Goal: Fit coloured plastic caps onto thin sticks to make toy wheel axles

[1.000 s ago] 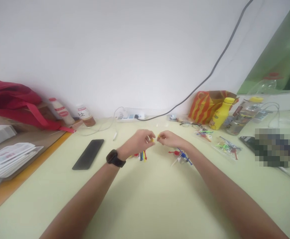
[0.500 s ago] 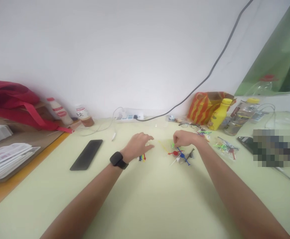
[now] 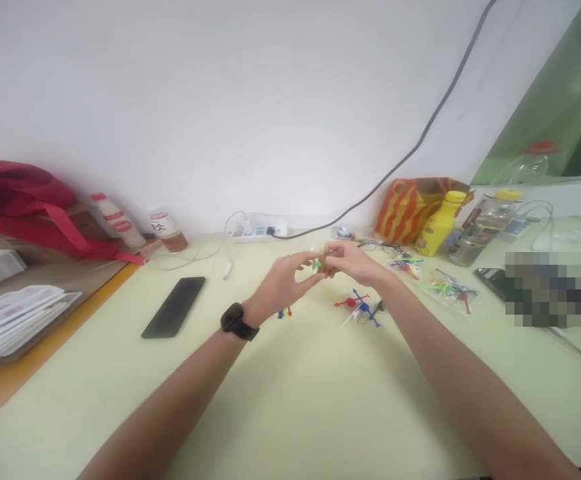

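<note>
Above the table my hands meet at a small green plastic piece (image 3: 319,265), partly hidden by fingers. My right hand (image 3: 351,261) is closed in a pinch on it. My left hand (image 3: 286,281), with a black watch on the wrist, has its thumb and fingertips closed about the same piece from the left. Below my right hand lie a red plastic piece with arrow-tipped arms (image 3: 351,303) and a similar blue piece (image 3: 364,307), beside white and dark parts. Small coloured arrow-tipped pieces (image 3: 285,312) lie just under my left hand.
Bagged coloured parts (image 3: 450,288) lie to the right, near a striped bag (image 3: 398,210) and a yellow bottle (image 3: 440,223). A black phone (image 3: 174,307) rests at left. Glasses (image 3: 378,247) and a power strip (image 3: 258,230) lie along the wall.
My right hand has lifted from beside the red and blue pieces and moved left with the green piece. My left hand has moved right, and its fingers have closed in on that piece.
</note>
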### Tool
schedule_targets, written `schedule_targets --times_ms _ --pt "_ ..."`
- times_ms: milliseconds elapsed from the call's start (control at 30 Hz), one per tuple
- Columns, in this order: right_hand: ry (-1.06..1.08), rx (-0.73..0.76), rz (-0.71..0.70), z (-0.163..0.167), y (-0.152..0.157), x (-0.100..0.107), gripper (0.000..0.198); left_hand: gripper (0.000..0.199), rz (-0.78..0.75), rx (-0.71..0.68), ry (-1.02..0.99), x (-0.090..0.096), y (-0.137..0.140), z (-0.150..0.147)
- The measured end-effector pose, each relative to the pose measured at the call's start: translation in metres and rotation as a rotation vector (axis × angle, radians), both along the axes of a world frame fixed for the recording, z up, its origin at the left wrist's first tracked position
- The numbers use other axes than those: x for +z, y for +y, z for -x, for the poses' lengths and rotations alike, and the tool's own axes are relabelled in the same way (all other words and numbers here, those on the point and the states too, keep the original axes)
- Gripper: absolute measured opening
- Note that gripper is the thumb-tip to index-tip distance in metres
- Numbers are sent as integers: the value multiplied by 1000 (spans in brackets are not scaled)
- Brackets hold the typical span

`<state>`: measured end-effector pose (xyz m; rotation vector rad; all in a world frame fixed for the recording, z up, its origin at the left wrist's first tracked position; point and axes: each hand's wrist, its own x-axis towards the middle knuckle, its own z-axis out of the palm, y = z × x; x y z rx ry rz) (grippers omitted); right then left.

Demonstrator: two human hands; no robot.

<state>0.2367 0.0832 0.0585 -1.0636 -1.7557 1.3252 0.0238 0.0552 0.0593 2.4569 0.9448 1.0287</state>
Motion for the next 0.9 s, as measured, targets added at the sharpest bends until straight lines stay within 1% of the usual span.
schedule_targets --times_ms 67,133,200,267,333,367,433,533,600,667,733,767,833,900 --pt "38 14 -9 8 -1 -3 7 22 -20 2 -33 -1 0 -2" --pt "-30 -8 -57 12 -1 -6 10 15 -27 14 -48 -4 2 -1" --pt "-240 -34 -132 10 0 -9 18 16 -31 16 -26 -9 5 1" --pt "-536 -39 -202 3 4 -13 25 21 -30 8 36 -14 7 2" --pt "-764 -19 -228 -6 7 -18 31 24 -14 -12 124 -20 8 2" --pt "-826 -8 -225 -11 9 -20 33 23 -3 -20 167 -23 8 2" --pt "-876 11 -207 -21 12 -21 34 17 10 -29 239 -29 8 0" --pt "-920 37 -201 -33 11 -15 26 15 -22 -20 326 -37 10 0" --pt "-936 111 -171 -40 7 -7 19 13 -57 -3 384 -41 11 1" --pt "-951 219 -107 -44 3 2 18 13 -70 16 431 -43 12 2" --pt "-977 292 -53 -45 -2 9 26 17 -69 26 442 -42 12 4" --pt "-994 302 -39 -44 -3 10 28 20 -69 25 435 -40 12 4" --pt "-1019 298 -27 -40 -5 10 25 24 -75 14 409 -34 12 6" --pt "-1013 283 -20 -37 -4 7 18 24 -91 11 378 -25 13 10"
